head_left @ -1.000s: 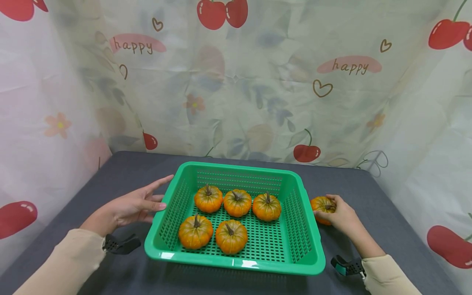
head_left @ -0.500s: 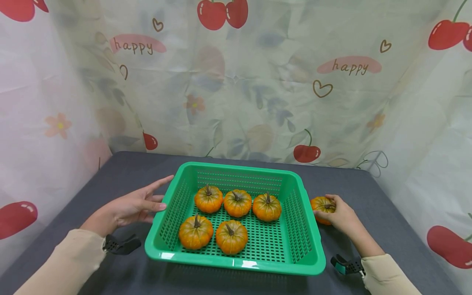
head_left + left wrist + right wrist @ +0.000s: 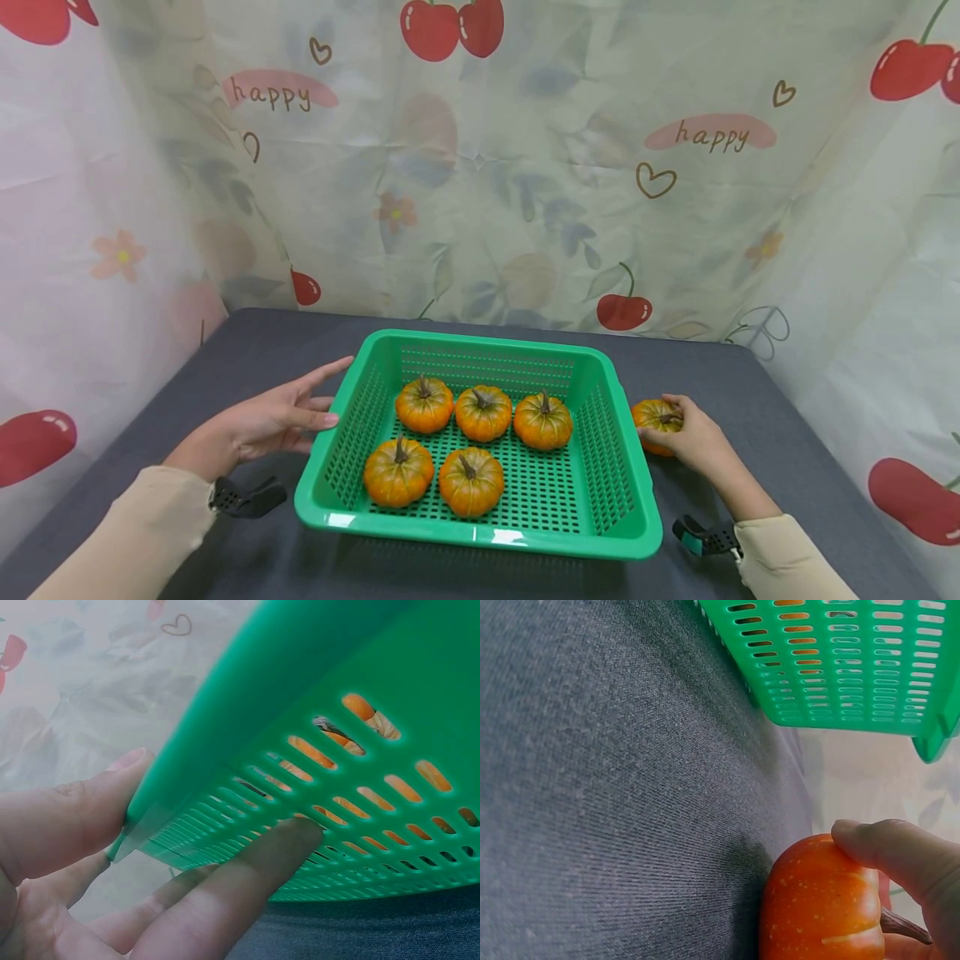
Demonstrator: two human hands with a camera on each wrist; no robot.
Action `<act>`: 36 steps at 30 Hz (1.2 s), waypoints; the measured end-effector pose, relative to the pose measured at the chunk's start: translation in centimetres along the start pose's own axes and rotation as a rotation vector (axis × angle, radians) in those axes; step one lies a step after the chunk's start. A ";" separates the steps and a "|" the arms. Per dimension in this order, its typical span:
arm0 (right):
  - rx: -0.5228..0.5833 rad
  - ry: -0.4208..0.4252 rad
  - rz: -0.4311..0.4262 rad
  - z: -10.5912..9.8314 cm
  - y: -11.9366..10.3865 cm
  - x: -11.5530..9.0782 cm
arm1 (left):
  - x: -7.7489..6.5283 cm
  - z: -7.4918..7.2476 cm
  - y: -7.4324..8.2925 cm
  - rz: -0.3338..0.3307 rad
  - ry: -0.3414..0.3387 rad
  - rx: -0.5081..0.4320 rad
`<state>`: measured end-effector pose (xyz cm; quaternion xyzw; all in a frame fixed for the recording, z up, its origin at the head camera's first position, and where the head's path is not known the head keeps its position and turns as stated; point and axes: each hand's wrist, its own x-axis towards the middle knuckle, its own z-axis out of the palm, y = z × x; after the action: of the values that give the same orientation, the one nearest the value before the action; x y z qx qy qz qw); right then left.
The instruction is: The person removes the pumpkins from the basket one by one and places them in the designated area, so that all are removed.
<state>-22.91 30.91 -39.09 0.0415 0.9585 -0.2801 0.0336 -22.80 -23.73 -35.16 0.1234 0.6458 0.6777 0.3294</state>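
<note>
A green plastic basket (image 3: 480, 546) with slotted walls stands on the dark cloth, with several small orange pumpkins (image 3: 470, 482) lying in it. At the basket's left side is my left hand (image 3: 266, 417); its thumb lies at the rim and its other fingers reach under it to the outer wall, a grip the left wrist view shows close up. Just outside the basket's right wall, my right hand (image 3: 699, 437) holds another small pumpkin (image 3: 657, 423) between thumb and fingers. In the right wrist view that pumpkin (image 3: 821, 904) is close over the cloth, its stem pointing toward the palm.
Dark grey cloth (image 3: 731, 375) covers the table. A pale curtain (image 3: 480, 167) printed with cherries and the word "happy" hangs behind and at both sides. Inside the basket, bare floor (image 3: 547, 492) shows at the front right.
</note>
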 end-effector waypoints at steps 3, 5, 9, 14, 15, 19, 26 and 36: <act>0.002 -0.002 -0.003 0.0 0.1 0.0 | 0.0 0.0 0.0 0.000 0.001 0.002; 0.003 -0.002 -0.005 0.0 0.1 0.1 | 0.0 -0.1 0.0 0.000 0.001 0.004; 0.002 -0.003 -0.002 0.0 0.0 0.1 | 0.0 -0.1 -0.1 0.001 -0.001 0.006; 0.000 -0.007 -0.001 -0.1 -0.1 0.0 | 0.0 -0.2 -0.1 0.004 -0.004 0.005; 0.000 -0.008 -0.002 -0.1 -0.1 0.0 | 0.0 -0.2 -0.1 0.005 -0.005 0.004; 0.005 -0.010 -0.004 -0.1 0.0 -0.1 | 0.1 -0.2 -0.1 0.006 -0.005 0.004; 0.019 -0.007 -0.005 -0.4 0.1 -0.3 | 0.1 -0.1 -0.1 0.006 -0.006 0.008; 0.045 -0.021 -0.003 -1.5 -0.4 -0.9 | 0.0 0.0 0.0 0.004 -0.004 0.006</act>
<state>-22.13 31.36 -37.58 0.0379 0.9517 -0.3018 0.0423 -22.82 -23.77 -35.19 0.1269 0.6470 0.6760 0.3290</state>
